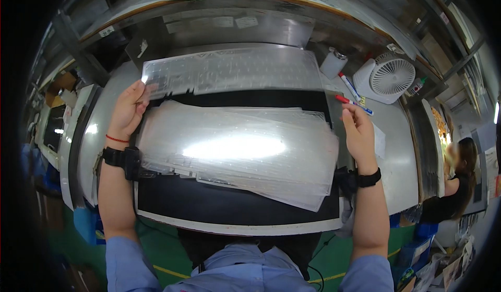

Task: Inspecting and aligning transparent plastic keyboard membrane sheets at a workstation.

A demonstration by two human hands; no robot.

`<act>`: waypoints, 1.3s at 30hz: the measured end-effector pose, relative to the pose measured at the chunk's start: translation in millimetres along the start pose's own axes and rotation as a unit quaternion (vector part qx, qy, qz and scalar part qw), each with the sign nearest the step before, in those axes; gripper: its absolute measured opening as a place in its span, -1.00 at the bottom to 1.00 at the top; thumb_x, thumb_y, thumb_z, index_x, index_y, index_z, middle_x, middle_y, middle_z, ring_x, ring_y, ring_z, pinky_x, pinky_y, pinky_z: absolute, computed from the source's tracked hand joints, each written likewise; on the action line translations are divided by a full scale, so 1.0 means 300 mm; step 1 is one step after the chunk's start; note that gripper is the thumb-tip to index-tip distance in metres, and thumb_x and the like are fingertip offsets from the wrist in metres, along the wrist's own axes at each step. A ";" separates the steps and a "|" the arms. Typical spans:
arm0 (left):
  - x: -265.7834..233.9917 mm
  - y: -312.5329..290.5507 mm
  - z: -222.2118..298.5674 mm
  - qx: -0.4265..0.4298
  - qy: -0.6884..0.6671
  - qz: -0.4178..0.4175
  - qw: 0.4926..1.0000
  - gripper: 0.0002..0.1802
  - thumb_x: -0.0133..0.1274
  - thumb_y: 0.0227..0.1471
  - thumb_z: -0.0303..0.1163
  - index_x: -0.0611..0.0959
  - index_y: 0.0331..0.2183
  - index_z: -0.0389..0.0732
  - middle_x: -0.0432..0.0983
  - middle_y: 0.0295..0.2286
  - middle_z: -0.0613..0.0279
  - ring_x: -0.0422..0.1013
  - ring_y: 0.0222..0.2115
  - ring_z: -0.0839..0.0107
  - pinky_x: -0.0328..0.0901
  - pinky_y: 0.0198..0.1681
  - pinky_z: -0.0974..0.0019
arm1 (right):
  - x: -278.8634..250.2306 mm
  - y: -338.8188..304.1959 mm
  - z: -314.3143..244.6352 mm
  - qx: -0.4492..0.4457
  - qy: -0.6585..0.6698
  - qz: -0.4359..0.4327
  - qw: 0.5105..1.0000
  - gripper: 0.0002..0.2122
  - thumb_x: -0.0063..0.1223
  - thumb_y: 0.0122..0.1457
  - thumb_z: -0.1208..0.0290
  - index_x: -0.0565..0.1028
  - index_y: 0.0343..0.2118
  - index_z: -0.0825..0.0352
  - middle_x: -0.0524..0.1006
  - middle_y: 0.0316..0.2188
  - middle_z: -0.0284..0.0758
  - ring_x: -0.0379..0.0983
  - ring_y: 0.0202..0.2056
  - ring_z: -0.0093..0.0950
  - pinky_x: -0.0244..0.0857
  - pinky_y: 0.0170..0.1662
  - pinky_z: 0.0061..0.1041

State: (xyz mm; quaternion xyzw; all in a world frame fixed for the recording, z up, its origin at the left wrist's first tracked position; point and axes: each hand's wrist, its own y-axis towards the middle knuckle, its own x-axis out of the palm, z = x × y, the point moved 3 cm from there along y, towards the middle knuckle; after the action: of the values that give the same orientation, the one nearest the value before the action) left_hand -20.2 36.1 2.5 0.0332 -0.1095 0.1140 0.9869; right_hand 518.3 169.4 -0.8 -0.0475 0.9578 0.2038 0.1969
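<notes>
My left hand [129, 107] pinches the left end of a long clear plastic sheet [235, 73], printed with faint rows of marks. The sheet is raised over the far part of a black mat [229, 198]. A thick fanned stack of similar clear plastic sheets [235, 125] lies on the mat between my arms, with a bright glare across it. To the right of the stack, my right hand [360, 133] has its fingers drawn together. Their tips are close to a red-capped marker [360, 106]; whether they hold anything is unclear.
A second marker [348, 86], a white bottle [334, 62] and a white fan [386, 78] stand or lie at the back right. A metal panel [282, 31] rises behind the mat, under a shelf [229, 0]. Another person [459, 182] is at the far right.
</notes>
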 end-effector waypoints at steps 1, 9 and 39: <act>0.005 0.000 -0.009 0.027 -0.035 0.064 0.997 -0.53 -0.10 0.33 -0.26 0.40 0.11 -0.40 0.53 -0.06 0.05 0.49 -0.33 0.63 0.41 -0.27 0.62 | 0.000 -0.004 -0.001 0.005 -0.026 -0.033 0.999 -0.82 0.08 0.27 0.40 0.53 -0.20 0.42 0.48 -0.41 -0.43 0.37 -0.40 -0.64 0.26 -0.27 -0.64; 0.016 -0.019 0.015 0.007 0.080 0.077 0.994 -0.51 -0.07 0.30 -0.23 0.43 0.12 -0.36 0.54 -0.08 0.10 0.47 -0.18 0.48 0.38 -0.11 0.43 | 0.037 -0.048 -0.147 -0.075 -0.141 -0.210 0.964 -0.78 0.28 0.03 0.39 0.55 -0.29 0.38 0.47 -0.38 -0.33 0.38 -0.34 -0.49 0.27 -0.24 -0.53; 0.075 -0.016 -0.014 0.078 0.274 0.076 0.955 -0.74 0.12 0.15 -0.47 0.63 -0.11 -0.34 0.61 -0.34 0.30 0.46 -0.34 0.62 0.34 -0.23 0.55 | 0.052 -0.059 -0.098 -0.005 0.069 -0.126 0.990 -0.88 0.17 0.14 0.55 0.49 -0.27 0.37 0.52 -0.33 -0.40 0.43 -0.27 -0.61 0.31 -0.14 -0.61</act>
State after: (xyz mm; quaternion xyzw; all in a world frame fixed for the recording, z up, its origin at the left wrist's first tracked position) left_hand 3.2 36.6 3.4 0.0696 0.1722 0.2017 0.9617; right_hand 496.6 140.9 11.1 -0.1824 0.9546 0.1780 0.1544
